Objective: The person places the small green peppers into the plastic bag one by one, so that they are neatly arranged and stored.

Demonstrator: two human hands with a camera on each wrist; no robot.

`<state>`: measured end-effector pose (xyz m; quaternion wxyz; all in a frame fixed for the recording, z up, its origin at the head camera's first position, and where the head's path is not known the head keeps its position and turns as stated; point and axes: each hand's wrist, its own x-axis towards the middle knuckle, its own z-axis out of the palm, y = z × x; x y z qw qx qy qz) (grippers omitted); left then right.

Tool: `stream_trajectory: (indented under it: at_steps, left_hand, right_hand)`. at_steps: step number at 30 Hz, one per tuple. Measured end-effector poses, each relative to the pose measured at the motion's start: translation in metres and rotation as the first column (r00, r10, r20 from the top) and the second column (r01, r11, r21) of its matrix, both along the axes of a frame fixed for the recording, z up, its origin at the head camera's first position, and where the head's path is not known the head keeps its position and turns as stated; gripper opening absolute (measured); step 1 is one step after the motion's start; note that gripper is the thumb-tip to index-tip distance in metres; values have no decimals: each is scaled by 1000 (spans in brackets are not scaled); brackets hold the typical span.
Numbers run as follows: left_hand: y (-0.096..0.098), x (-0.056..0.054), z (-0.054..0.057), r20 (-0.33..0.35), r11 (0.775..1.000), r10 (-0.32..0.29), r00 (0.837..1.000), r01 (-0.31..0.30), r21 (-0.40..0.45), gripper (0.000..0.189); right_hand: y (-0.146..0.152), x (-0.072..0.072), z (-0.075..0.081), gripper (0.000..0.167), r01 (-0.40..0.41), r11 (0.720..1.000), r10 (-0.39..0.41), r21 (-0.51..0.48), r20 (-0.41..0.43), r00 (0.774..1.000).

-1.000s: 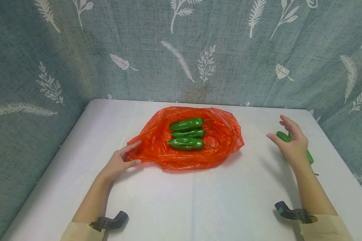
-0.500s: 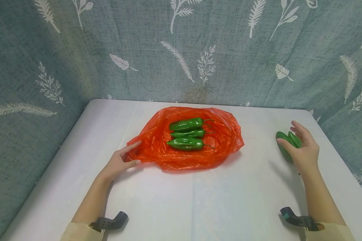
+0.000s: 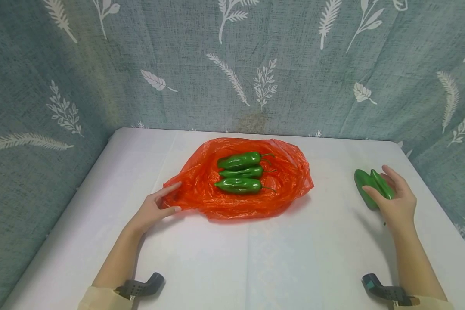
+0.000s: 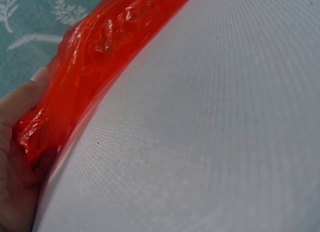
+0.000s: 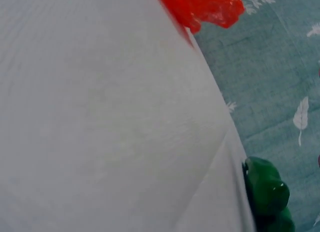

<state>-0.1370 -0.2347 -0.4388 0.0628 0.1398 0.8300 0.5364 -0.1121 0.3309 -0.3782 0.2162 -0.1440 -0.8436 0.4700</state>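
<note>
A red plastic bag (image 3: 193, 198) lies spread on the white table, with three green chili peppers (image 3: 238, 185) side by side on it. My left hand (image 3: 151, 211) holds the bag's left end between thumb and fingers. In the left wrist view the red film (image 4: 85, 67) bunches between the digits of that hand (image 4: 15, 142). At the right, my right hand (image 3: 399, 204) hovers over two more green peppers (image 3: 363, 185), thumb and fingers curved and apart around the right-hand one. Its palm hides their lower parts. The right wrist view shows these peppers (image 5: 267, 187) without the hand.
The white table (image 3: 294, 254) runs back to a grey-green leaf-patterned curtain (image 3: 186, 86), which also flanks both sides. Dark wrist-worn camera mounts (image 3: 141, 285) sit on both forearms.
My right hand has moved right and toward me above the two peppers, uncovering more of them. The left hand and the bag have stayed in place.
</note>
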Motion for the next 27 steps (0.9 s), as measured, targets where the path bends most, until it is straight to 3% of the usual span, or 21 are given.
stream_trajectory:
  at_steps: [9, 16, 21, 27]
  left_hand:
    - [1, 1, 1, 0, 1000, -2, 1000, 2, -8, 70]
    - [1, 1, 1, -13, 1000, -6, 1000, 6, 3, 69]
    - [3, 0, 1, 4, 1000, -4, 1000, 4, -3, 70]
    - [3, 0, 1, 25, 1000, 16, 1000, -16, -25, 71]
  right_hand:
    - [4, 1, -9, 67, 45, 998, -43, -46, 37, 998]
    - [7, 1, -17, 67, 30, 999, -28, -30, 69, 997]
    - [11, 1, -24, 68, 33, 999, -32, -5, 98, 995]
    - [11, -4, -29, 68, 49, 998, -44, -44, 108, 993]
